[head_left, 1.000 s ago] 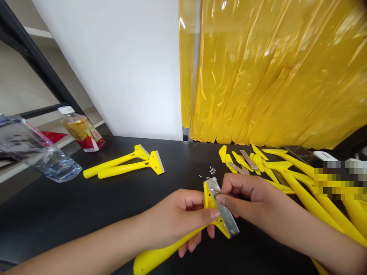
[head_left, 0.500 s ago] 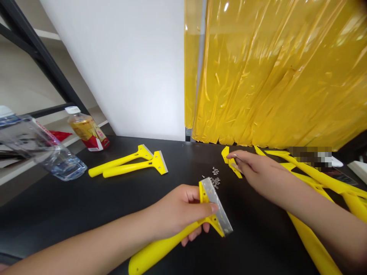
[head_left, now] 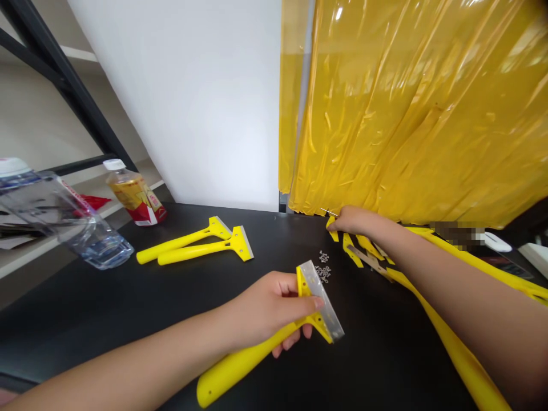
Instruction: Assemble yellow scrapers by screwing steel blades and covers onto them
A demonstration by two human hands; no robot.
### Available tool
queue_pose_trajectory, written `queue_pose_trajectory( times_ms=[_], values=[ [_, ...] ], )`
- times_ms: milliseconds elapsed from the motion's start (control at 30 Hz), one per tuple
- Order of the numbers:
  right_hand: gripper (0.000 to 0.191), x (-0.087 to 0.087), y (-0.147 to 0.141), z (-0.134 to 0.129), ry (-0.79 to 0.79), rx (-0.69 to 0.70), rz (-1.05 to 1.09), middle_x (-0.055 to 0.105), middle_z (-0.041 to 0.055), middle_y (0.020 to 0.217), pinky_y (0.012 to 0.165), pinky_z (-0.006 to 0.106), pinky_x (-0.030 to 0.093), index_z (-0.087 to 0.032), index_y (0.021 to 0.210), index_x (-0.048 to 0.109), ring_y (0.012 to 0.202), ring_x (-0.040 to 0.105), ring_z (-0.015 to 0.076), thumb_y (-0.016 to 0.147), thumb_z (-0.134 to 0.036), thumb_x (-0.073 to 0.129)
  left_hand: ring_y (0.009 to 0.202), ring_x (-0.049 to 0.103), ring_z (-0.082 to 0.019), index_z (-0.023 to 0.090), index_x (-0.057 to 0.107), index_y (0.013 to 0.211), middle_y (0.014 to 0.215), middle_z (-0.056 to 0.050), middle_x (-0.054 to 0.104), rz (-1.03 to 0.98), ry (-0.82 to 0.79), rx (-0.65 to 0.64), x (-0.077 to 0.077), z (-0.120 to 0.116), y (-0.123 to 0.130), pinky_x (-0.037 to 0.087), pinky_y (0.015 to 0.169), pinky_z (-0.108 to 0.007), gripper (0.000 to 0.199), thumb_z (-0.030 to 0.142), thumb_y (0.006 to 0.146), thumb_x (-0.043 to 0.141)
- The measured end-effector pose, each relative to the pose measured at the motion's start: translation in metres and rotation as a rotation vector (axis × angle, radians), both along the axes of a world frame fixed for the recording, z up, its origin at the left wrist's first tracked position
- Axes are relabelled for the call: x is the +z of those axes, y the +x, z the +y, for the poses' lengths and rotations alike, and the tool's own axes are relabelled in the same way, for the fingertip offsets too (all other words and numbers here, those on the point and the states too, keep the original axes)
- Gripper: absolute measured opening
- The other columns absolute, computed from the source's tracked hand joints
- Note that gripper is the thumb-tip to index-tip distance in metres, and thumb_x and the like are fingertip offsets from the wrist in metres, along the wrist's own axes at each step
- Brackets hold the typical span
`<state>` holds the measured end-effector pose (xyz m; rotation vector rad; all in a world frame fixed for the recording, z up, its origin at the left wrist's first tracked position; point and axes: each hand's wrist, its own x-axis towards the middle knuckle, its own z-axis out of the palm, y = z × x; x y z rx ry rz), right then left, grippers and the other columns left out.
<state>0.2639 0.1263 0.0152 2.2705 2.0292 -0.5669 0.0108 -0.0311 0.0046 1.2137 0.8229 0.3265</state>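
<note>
My left hand (head_left: 282, 308) is wrapped round a yellow scraper (head_left: 244, 365), its thumb pressing a metal blade (head_left: 327, 314) against the head. Farther off, my right hand (head_left: 349, 220) is closed at the far edge of the black table, with a thin metal piece (head_left: 329, 212) sticking out from its fingers; the rest of that piece is hidden. Small yellow plates (head_left: 352, 251) and a loose metal blade (head_left: 370, 261) lie just below the right hand and forearm. Small screws (head_left: 323, 273) form a little pile beyond the held scraper's head.
Two yellow scrapers (head_left: 194, 253) with blades lie crossed at the left. Behind them lean a drink bottle (head_left: 136, 197) and a large clear bottle (head_left: 92, 240). More yellow handles (head_left: 454, 348) lie at the right. A white panel (head_left: 184, 103) and yellow plastic sheeting (head_left: 406, 114) stand behind.
My right hand has moved away and slightly left, to the table's far edge, uncovering more yellow plates and a blade. My left hand still holds the scraper, almost unmoved.
</note>
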Motion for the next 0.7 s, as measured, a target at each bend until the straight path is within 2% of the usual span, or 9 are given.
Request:
queue_pose_trajectory(
  times_ms=[167, 300, 367, 400, 433, 500, 600, 700],
  values=[
    [0.034, -0.002, -0.011, 0.005, -0.059, 0.018, 0.154, 0.065, 0.0099, 0.134, 0.093, 0.046, 0.059, -0.020, 0.130, 0.065, 0.112, 0.067, 0.0255, 0.101, -0.038, 0.065, 0.045, 0.053, -0.008, 0.016, 0.067, 0.082, 0.070, -0.001, 0.066, 0.008, 0.006, 0.015, 0.000, 0.000, 0.001, 0.043, 0.036, -0.017, 0.039, 0.055, 0.088, 0.073],
    [0.039, 0.001, -0.012, -0.012, -0.028, 0.072, 0.302, 0.065, 0.0104, 0.134, 0.092, 0.047, 0.059, -0.018, 0.133, 0.062, 0.111, 0.068, 0.0256, 0.100, -0.037, 0.067, 0.043, 0.053, -0.008, 0.016, 0.067, 0.083, 0.069, -0.001, 0.065, -0.020, -0.016, 0.048, 0.001, 0.003, 0.001, 0.042, 0.035, -0.016, 0.036, 0.051, 0.089, 0.073],
    [0.034, 0.008, -0.008, -0.031, 0.031, 0.115, 0.391, 0.068, 0.0082, 0.123, 0.087, 0.042, 0.060, -0.017, 0.125, 0.065, 0.102, 0.069, 0.0232, 0.100, -0.040, 0.065, 0.042, 0.053, -0.008, 0.016, 0.066, 0.083, 0.068, -0.001, 0.065, -0.041, -0.034, 0.075, 0.001, 0.005, 0.000, 0.041, 0.034, -0.016, 0.034, 0.049, 0.089, 0.072],
    [0.030, 0.012, -0.006, -0.044, 0.063, 0.140, 0.440, 0.070, 0.0051, 0.106, 0.079, 0.036, 0.057, -0.017, 0.113, 0.068, 0.090, 0.068, 0.0202, 0.102, -0.043, 0.060, 0.041, 0.052, -0.008, 0.016, 0.066, 0.084, 0.068, -0.001, 0.065, -0.049, -0.043, 0.088, 0.000, 0.007, 0.000, 0.041, 0.034, -0.016, 0.032, 0.048, 0.089, 0.072],
    [0.032, 0.017, -0.004, -0.059, 0.081, 0.166, 0.492, 0.067, 0.0014, 0.089, 0.070, 0.031, 0.053, -0.018, 0.101, 0.067, 0.077, 0.063, 0.0170, 0.103, -0.047, 0.055, 0.041, 0.052, -0.008, 0.016, 0.067, 0.084, 0.067, -0.001, 0.065, -0.055, -0.050, 0.101, 0.000, 0.008, 0.000, 0.041, 0.034, -0.016, 0.031, 0.046, 0.089, 0.072],
    [0.035, 0.025, -0.003, -0.092, 0.091, 0.227, 0.595, 0.056, -0.0037, 0.073, 0.060, 0.026, 0.042, -0.022, 0.093, 0.061, 0.064, 0.051, 0.0129, 0.104, -0.053, 0.048, 0.040, 0.052, -0.008, 0.016, 0.066, 0.084, 0.067, 0.000, 0.065, -0.062, -0.057, 0.115, -0.001, 0.010, 0.000, 0.040, 0.033, -0.016, 0.029, 0.044, 0.090, 0.071],
    [0.038, 0.029, -0.008, -0.136, -0.006, 0.363, 0.739, 0.052, -0.0033, 0.072, 0.063, 0.028, 0.039, -0.022, 0.082, 0.058, 0.068, 0.048, 0.0140, 0.101, -0.055, 0.054, 0.040, 0.051, -0.007, 0.016, 0.067, 0.085, 0.066, 0.000, 0.064, -0.078, -0.048, 0.094, -0.002, 0.009, 0.000, 0.040, 0.032, -0.015, 0.026, 0.041, 0.092, 0.069],
    [0.038, 0.023, -0.019, -0.158, -0.009, 0.391, 0.759, 0.051, -0.0027, 0.077, 0.065, 0.029, 0.036, -0.023, 0.081, 0.060, 0.072, 0.046, 0.0149, 0.101, -0.055, 0.054, 0.041, 0.051, -0.007, 0.016, 0.069, 0.091, 0.068, 0.000, 0.064, -0.103, -0.021, 0.050, -0.002, 0.007, 0.000, 0.041, 0.033, -0.014, 0.023, 0.039, 0.095, 0.066]
  ],
)
